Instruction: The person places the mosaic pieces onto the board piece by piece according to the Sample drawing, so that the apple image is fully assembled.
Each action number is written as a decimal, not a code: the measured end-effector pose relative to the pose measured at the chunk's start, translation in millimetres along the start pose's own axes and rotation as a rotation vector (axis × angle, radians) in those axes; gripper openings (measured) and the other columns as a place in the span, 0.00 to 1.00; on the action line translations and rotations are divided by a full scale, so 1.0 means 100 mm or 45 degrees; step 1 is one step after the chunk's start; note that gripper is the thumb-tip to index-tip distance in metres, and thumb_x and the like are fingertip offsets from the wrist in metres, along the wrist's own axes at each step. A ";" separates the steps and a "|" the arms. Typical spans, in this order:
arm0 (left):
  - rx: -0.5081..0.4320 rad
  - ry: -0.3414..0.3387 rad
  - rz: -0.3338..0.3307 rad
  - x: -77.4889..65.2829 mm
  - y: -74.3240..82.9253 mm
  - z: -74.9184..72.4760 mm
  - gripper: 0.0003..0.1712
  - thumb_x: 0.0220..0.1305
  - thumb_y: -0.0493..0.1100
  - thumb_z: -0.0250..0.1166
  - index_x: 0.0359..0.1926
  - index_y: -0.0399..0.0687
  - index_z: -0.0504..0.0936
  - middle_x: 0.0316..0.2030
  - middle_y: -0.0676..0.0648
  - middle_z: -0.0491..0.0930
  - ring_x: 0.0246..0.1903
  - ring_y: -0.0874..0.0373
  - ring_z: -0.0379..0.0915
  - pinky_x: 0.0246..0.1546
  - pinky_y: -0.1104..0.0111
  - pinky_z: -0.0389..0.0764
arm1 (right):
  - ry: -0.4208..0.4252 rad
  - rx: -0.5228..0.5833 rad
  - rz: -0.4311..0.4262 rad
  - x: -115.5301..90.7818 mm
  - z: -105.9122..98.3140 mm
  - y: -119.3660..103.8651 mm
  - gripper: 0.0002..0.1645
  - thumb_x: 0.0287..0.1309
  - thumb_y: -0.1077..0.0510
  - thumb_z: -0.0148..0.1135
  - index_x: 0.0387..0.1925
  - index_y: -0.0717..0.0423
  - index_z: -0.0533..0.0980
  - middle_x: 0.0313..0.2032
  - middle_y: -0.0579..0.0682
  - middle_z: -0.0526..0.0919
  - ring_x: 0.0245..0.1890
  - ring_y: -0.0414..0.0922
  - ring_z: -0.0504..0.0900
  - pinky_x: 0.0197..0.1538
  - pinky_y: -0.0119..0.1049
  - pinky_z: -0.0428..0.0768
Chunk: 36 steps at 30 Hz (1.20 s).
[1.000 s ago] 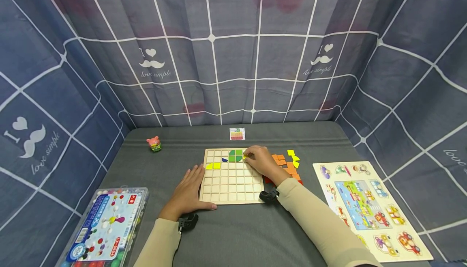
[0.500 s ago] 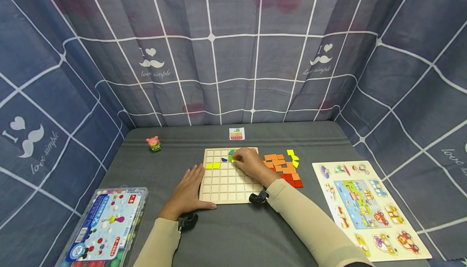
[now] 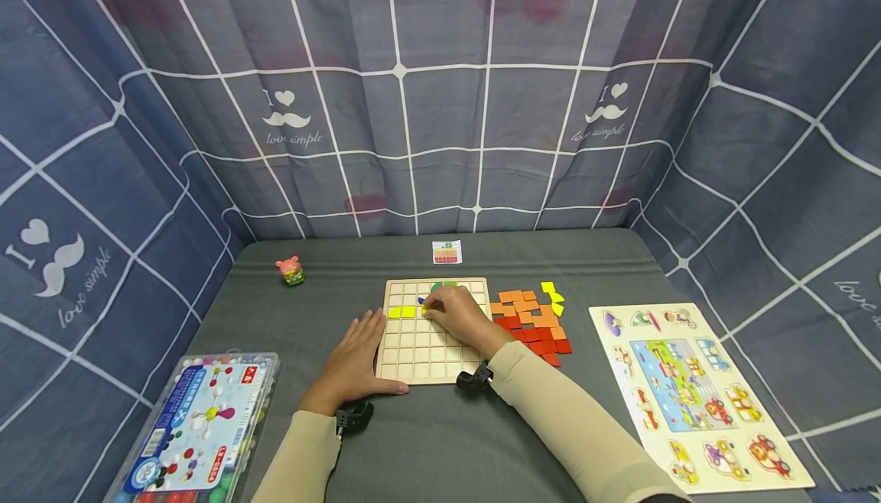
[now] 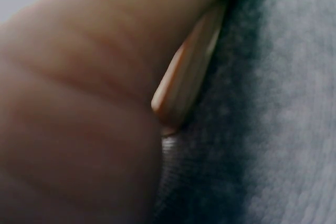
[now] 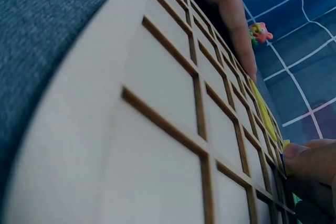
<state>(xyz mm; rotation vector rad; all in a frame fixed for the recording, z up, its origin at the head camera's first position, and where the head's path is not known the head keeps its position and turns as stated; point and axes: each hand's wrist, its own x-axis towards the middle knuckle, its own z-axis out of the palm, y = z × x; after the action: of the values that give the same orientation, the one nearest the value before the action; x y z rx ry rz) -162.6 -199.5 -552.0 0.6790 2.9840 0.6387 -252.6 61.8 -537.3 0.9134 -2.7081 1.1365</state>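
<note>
A wooden grid board (image 3: 413, 354) lies on the dark table, with two yellow square tiles (image 3: 401, 312) side by side in its left cells. My right hand (image 3: 460, 318) pinches another yellow tile (image 5: 285, 144) between thumb and fingers, low over the board just right of that pair. Beside the fingertips shows part of a small blue piece (image 3: 420, 301). Green pieces (image 3: 443, 285) near the board's top are partly covered by the right hand. Fingers extended, my left hand (image 3: 354, 361) rests along the board's left edge, its thumb at the near corner.
Loose orange tiles (image 3: 526, 306), red tiles (image 3: 540, 339) and yellow tiles (image 3: 553, 298) lie right of the board. A small pattern card (image 3: 447, 252) lies behind it. Further out are a pig figurine (image 3: 290, 270), a plastic box (image 3: 196, 426) and a picture puzzle board (image 3: 702, 396).
My right hand has moved left across the board with the yellow tile, from right of the green pieces to the end of the yellow row. The left hand has stayed still.
</note>
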 end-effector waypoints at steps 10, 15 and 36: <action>-0.005 0.001 -0.012 0.01 0.00 0.02 0.88 0.38 0.89 0.70 0.83 0.33 0.50 0.82 0.37 0.49 0.81 0.44 0.39 0.79 0.51 0.41 | 0.031 -0.020 -0.012 0.01 0.08 -0.03 0.09 0.62 0.65 0.77 0.44 0.58 0.89 0.41 0.49 0.88 0.41 0.39 0.86 0.46 0.27 0.83; 0.001 -0.004 -0.017 0.01 0.00 0.02 0.88 0.37 0.89 0.70 0.83 0.33 0.50 0.82 0.37 0.48 0.81 0.44 0.39 0.79 0.52 0.41 | 0.048 -0.038 0.006 0.03 0.11 -0.05 0.07 0.62 0.67 0.76 0.42 0.59 0.89 0.41 0.49 0.88 0.41 0.40 0.86 0.46 0.27 0.84; -0.016 -0.013 -0.021 0.02 0.00 0.01 0.88 0.37 0.89 0.70 0.83 0.34 0.49 0.82 0.38 0.47 0.81 0.44 0.38 0.79 0.51 0.40 | 0.075 -0.034 0.100 -0.01 0.12 -0.08 0.07 0.62 0.68 0.74 0.40 0.56 0.89 0.39 0.47 0.88 0.38 0.38 0.84 0.42 0.29 0.84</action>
<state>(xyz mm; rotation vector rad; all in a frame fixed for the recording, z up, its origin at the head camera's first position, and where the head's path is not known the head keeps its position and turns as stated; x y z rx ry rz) -164.3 -198.3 -553.0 0.6546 2.9702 0.6505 -245.5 49.9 -540.9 0.7639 -2.7269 1.1191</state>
